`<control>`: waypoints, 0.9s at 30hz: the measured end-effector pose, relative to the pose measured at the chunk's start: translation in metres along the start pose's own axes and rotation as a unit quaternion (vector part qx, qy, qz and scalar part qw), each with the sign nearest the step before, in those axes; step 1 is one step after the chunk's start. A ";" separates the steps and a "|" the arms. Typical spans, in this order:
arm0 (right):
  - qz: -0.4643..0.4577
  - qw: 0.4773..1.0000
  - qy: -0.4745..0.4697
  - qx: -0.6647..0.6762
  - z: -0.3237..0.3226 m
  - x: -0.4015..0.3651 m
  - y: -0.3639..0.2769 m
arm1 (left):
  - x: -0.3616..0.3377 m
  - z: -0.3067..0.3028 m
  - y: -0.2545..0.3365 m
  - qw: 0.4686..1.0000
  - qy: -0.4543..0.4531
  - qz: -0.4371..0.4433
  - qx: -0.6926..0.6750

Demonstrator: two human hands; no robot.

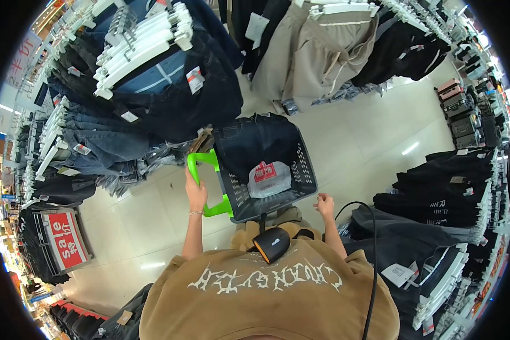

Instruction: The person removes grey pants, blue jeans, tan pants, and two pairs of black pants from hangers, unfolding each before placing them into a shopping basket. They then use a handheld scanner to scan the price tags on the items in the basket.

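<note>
My left hand (pixel 196 191) is wrapped round the bright green handle (pixel 208 212) of a dark grey shopping basket (pixel 307 177). Inside the basket lie dark denim trousers (pixel 255 141), draped over its far side, and a whitish plastic bag (pixel 270 180) with red print. To the right of the basket hangs my right hand (pixel 324 205), apart from it, with its fingers curled and nothing seen in them. A black device with an orange edge (pixel 272 245) rests at my chest, over the brown top (pixel 266 306).
Racks of dark jeans (pixel 209 102) stand ahead on the left, beside hanging beige trousers (pixel 328 62). More dark clothes (pixel 436 187) hang on the right, near a black cable (pixel 374 249). A red sale sign (pixel 66 240) stands at the left; suitcases (pixel 462 113) are farther off.
</note>
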State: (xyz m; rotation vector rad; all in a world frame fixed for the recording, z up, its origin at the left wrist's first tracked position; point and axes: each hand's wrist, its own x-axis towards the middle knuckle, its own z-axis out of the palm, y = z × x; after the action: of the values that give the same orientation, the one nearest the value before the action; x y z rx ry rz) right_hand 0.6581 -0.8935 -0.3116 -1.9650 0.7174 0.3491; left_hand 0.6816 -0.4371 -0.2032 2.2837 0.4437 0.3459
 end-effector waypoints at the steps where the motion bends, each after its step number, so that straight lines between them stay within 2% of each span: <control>1: 0.002 1.000 -0.008 0.000 -0.008 0.008 0.001 | 0.000 0.009 0.007 1.000 0.001 0.003 -0.001; 5: -0.006 0.999 -0.042 -0.009 -0.039 0.046 0.013 | -0.006 0.039 0.037 1.000 0.003 -0.012 -0.006; 8: -0.011 0.998 -0.056 -0.006 -0.065 0.069 0.013 | -0.005 0.066 0.053 0.999 0.028 0.016 -0.001; 11: -0.007 0.998 -0.058 0.001 -0.085 0.086 0.019 | -0.009 0.087 0.076 1.000 0.004 -0.010 -0.024; 13: -0.006 0.998 -0.063 -0.001 -0.094 0.088 0.018 | -0.012 0.093 0.099 0.998 -0.005 -0.058 -0.032; 17: 0.023 0.996 -0.082 0.008 -0.097 0.086 0.019 | -0.011 0.118 0.107 0.999 0.007 -0.030 -0.036; 22: 0.024 0.994 -0.102 -0.007 -0.098 0.081 0.012 | -0.015 0.132 0.132 0.994 0.002 -0.072 -0.078; 25: 0.004 0.995 -0.101 0.020 -0.106 0.090 0.003 | -0.016 0.148 0.138 0.998 0.029 -0.024 -0.056; 27: -0.011 0.994 -0.105 0.025 -0.115 0.103 -0.006 | -0.018 0.154 0.146 0.998 0.031 -0.024 -0.052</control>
State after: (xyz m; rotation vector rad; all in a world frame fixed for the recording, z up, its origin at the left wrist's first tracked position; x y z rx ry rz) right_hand 0.7358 -1.0263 -0.3056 -1.8549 0.5626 0.5119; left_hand 0.7537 -0.6381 -0.2003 2.1615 0.5009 0.4073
